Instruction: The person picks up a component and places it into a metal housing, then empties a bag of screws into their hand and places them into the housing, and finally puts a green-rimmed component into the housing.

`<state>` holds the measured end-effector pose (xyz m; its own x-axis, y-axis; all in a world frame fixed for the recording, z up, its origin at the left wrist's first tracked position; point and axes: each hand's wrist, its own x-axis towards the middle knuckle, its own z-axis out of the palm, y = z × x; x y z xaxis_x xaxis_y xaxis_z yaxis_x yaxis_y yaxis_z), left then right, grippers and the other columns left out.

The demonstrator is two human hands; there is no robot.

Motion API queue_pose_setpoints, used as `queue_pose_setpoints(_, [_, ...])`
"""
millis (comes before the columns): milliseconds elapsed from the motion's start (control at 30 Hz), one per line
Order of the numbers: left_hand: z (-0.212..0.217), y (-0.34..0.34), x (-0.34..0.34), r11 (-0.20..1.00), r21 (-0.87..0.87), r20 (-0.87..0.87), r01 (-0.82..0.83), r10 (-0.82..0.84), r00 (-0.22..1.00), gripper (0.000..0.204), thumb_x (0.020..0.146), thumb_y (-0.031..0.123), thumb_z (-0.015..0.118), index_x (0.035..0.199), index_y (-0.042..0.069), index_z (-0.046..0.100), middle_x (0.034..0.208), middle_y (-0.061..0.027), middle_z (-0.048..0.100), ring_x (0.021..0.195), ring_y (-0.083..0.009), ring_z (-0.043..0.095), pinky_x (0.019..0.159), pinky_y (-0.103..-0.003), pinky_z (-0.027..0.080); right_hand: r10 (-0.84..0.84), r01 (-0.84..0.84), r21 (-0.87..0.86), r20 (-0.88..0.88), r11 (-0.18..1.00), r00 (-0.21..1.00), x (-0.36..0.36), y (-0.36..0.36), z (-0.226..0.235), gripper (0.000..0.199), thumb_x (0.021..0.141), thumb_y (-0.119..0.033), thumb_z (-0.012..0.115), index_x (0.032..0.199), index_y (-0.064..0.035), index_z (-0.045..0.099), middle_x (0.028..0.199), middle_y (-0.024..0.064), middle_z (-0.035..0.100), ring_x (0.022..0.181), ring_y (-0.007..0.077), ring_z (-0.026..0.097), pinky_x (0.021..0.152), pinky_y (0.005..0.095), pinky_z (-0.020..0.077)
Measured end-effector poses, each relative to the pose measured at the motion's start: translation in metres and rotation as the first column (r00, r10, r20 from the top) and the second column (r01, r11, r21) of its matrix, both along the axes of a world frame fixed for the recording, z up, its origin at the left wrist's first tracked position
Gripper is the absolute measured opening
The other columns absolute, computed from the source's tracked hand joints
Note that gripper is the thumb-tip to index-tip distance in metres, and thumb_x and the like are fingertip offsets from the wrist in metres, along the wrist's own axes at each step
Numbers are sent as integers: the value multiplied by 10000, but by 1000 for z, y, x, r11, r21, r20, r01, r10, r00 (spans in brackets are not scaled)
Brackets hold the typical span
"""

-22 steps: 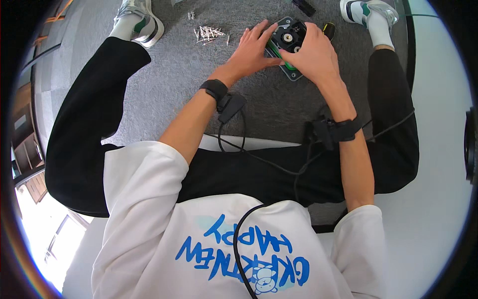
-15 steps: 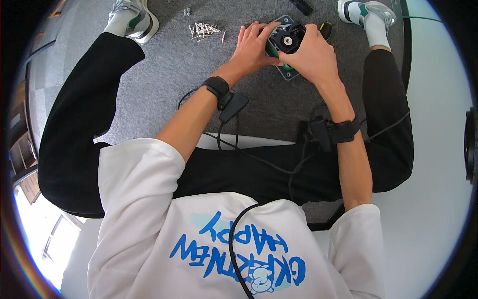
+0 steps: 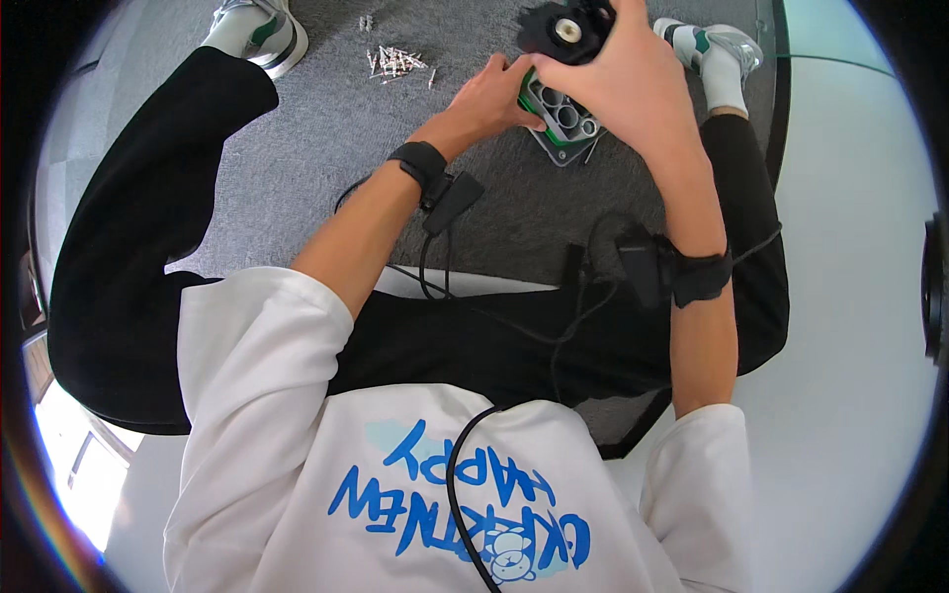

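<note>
My right hand [image 3: 638, 89] grips a black housing [image 3: 544, 32] with a pale round hub in its face. The housing is held up over a grey base with a green edge [image 3: 567, 121], whose round metal-rimmed openings show. At the left side of that base my left hand [image 3: 489, 102] closes on its edge, thumb near the green part. The far side of the base is hidden by the housing and my right hand.
A loose pile of small white and reddish pieces [image 3: 397, 63] lies on the grey carpet [image 3: 326, 148] to the left. My shoes [image 3: 272, 38] flank the work area. Black cables [image 3: 427, 272] trail from the wrist straps.
My right hand has lifted the black housing up off the base and away from me, uncovering the round openings. The left hand has stayed at the base.
</note>
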<state>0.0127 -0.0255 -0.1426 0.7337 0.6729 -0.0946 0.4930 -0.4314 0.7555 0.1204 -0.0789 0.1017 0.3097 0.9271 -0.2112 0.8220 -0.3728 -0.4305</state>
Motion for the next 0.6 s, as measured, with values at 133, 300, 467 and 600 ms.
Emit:
queue_pose_setpoints(133, [26,7,-12,989,-116,43,94,-90,995,944,720,157,902,1516,170,394,1234,-212,544,1102,-405,596,919,-464,558,134,-177,262,176,949,975,54,-24,-49,789,706,-435,827,1272,18,516,1066,237,705,940,391,732,815,449,594])
queue_pose_setpoints(300, [3,14,-23,985,84,39,149,-153,987,1014,725,131,892,1561,209,325,1258,-176,558,1168,-416,582,932,-460,553,69,-100,188,163,977,984,64,-46,-69,792,703,-395,849,1290,5,498,1147,235,680,1029,390,704,876,451,559])
queue_pose_setpoints(467, [15,12,-22,960,279,263,26,-103,959,632,841,236,816,1413,140,566,977,-157,673,969,-333,685,848,-432,567,-30,24,188,26,982,999,80,-60,-62,833,702,-391,854,1313,36,481,1145,263,672,1072,384,690,918,436,544])
queue_pose_setpoints(600, [49,31,-21,983,157,-90,98,-85,992,483,932,399,712,1291,79,669,815,-149,684,738,-315,683,724,-440,563,-96,69,285,84,956,992,99,-63,-60,902,701,-406,862,1349,71,453,1189,295,651,1128,405,661,968,435,519])
